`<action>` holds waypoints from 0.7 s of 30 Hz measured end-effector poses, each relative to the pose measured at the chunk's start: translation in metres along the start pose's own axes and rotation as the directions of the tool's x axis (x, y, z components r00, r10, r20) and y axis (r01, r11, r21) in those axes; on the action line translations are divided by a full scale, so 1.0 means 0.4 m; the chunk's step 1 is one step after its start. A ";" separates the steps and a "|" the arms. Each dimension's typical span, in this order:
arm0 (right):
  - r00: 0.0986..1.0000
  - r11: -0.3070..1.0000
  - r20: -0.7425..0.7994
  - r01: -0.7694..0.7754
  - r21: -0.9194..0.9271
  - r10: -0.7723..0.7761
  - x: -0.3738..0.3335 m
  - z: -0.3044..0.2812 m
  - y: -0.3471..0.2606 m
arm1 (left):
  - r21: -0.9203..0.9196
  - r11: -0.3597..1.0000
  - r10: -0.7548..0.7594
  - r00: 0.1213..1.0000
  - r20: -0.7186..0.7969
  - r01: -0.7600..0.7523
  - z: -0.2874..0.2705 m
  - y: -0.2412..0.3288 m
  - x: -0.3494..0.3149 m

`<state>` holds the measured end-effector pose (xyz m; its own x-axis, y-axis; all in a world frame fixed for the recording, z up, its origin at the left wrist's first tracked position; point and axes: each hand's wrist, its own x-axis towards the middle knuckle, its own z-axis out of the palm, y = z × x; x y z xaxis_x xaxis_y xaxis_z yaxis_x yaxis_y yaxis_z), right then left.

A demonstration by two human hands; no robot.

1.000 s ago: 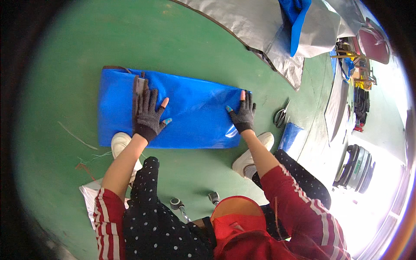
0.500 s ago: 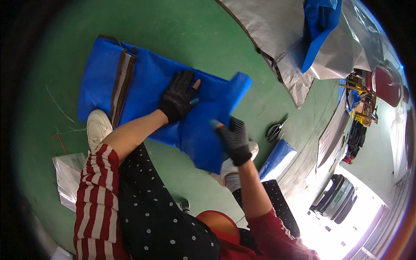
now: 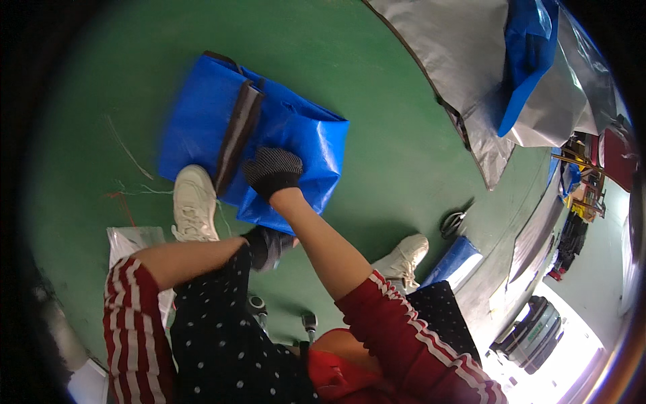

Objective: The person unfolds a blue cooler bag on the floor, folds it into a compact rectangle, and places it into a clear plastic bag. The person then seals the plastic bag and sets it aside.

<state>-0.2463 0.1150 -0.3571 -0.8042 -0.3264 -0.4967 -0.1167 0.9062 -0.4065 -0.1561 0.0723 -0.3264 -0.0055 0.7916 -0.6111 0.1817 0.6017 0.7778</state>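
A blue tarpaulin bag [image 3: 303, 135] with a grey and brown strap [image 3: 237, 135] lies folded on the green floor [image 3: 377, 161]. My right hand [image 3: 272, 172], in a dark glove, presses down on the bag's near part, palm on the fabric. My left hand [image 3: 267, 246], also gloved, sits just below the bag's near edge by my knee. My right forearm partly covers it, and its fingers are not visible. My forearms cross.
My white shoes [image 3: 194, 203] [image 3: 405, 256] flank the bag. Scissors [image 3: 454, 221] and a folded blue piece [image 3: 454, 262] lie at the right. A grey tarpaulin [image 3: 457, 60] carrying blue material [image 3: 531, 60] fills the far right. White plastic [image 3: 134, 239] and loose threads [image 3: 124, 151] lie left.
The bag's right half has been folded over to the left, making it shorter. My right hand moved onto the fold, and my left hand drew back toward my knee.
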 end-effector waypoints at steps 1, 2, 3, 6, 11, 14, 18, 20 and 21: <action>0.999 1.000 0.036 0.006 -0.003 -0.006 0.011 0.008 -0.005 | 0.065 0.998 -0.016 0.993 0.113 0.008 0.016 0.007 -0.028; 0.998 1.000 0.071 -0.002 -0.019 0.003 0.012 0.006 -0.010 | 0.060 0.997 0.037 0.994 0.104 -0.043 0.029 0.008 -0.051; 0.992 1.000 0.124 0.015 0.003 -0.016 0.006 -0.007 -0.010 | -0.073 0.984 0.150 0.974 -0.172 -0.165 0.042 -0.002 -0.078; 0.978 0.984 0.139 0.145 0.100 -0.158 -0.018 -0.082 0.006 | 0.046 0.999 0.026 0.601 -0.798 0.017 0.042 -0.078 -0.104; 0.718 0.885 -0.562 0.462 -0.056 -0.411 0.025 -0.229 0.155 | 0.338 0.921 0.175 0.569 -0.803 0.194 0.034 -0.158 -0.045; 0.911 0.908 -0.076 0.392 -0.145 -0.405 0.096 -0.238 0.231 | 0.355 0.909 0.195 0.530 -0.825 0.218 0.042 -0.168 -0.023; 0.969 0.993 -0.231 -0.106 -0.051 0.092 0.117 -0.225 0.301 | 0.488 0.825 0.255 0.585 -0.770 0.284 0.036 -0.223 -0.016; 0.972 0.984 -0.172 -0.169 -0.056 0.158 0.117 -0.220 0.314 | 0.509 0.820 0.286 0.581 -0.762 0.264 0.026 -0.261 -0.003; 0.979 0.988 -0.161 -0.138 -0.075 0.124 0.117 -0.219 0.318 | 0.491 0.831 0.279 0.569 -0.774 0.261 0.027 -0.269 0.009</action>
<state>-0.3499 0.2385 -0.3651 -0.8959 -0.1633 -0.4130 -0.0482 0.9602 -0.2751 -0.1651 0.0093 -0.4139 -0.7131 0.7008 -0.0170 0.6328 0.6540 0.4146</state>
